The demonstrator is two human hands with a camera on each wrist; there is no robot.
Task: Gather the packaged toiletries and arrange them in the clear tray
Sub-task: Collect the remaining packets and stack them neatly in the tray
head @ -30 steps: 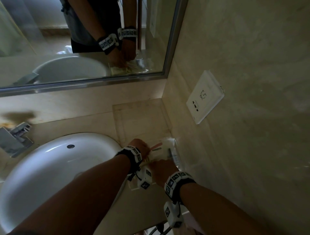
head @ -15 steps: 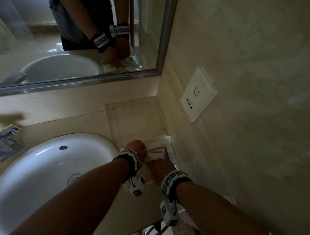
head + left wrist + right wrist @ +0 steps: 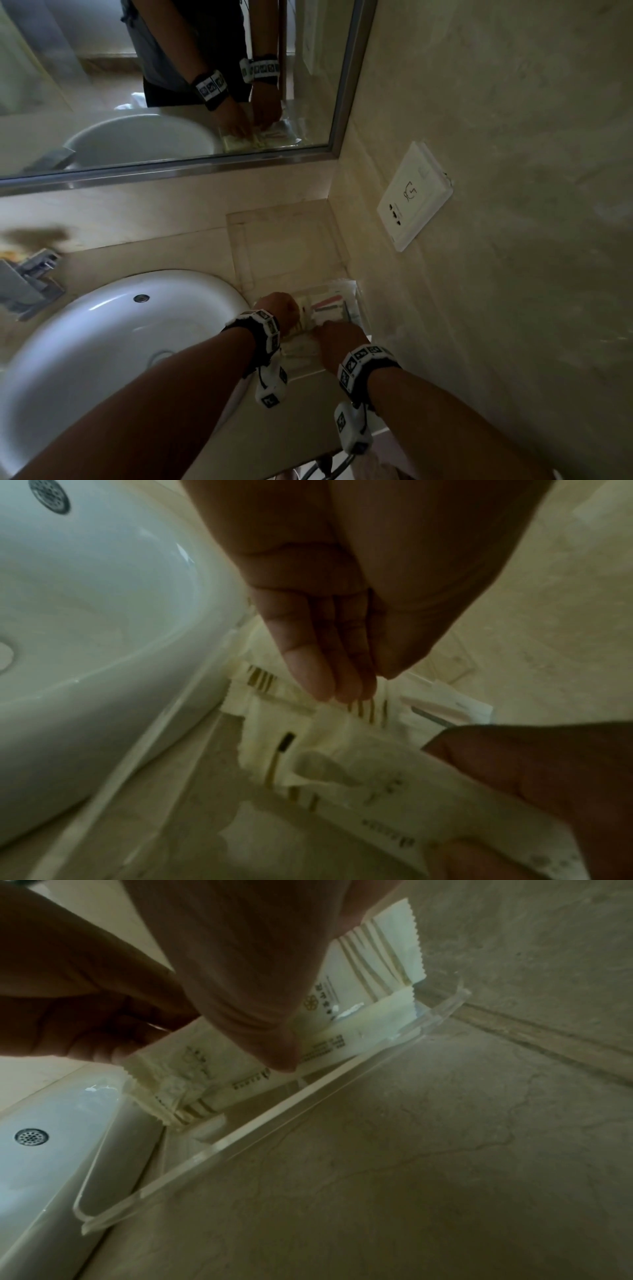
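My left hand (image 3: 342,593) is nearly flat, the fingers (image 3: 311,666) straight and held together, their tips touching the top of the cream toiletry packets (image 3: 342,753) without curling round them. My right hand (image 3: 219,969) is closed on one of those packets, a white sachet (image 3: 373,982) with pale gold stripes and a zigzag end, its fingers bent round it from above; how the thumb lies I cannot tell, since the hand itself covers it.

Both forearms reach forward and down from the near edge of the counter (image 3: 191,250), side by side, the left hand (image 3: 277,306) just past the rim of the white basin (image 3: 113,329) and the right hand (image 3: 337,337) close against the side wall (image 3: 513,308). Each wrist wears a black band with printed markers.

The clear tray (image 3: 267,1123) sits on the stone counter in the corner, between the basin and the wall, its low transparent rim running along the near side. The packets lie inside its near end in a loose overlapping heap, cream wrappers with gold bars and small dark print, one showing a dark brush-like shape through the wrapper. A flat packet with a pink strip (image 3: 330,301) lies just beyond my fingers, toward the wall. The tray's far half shows bare
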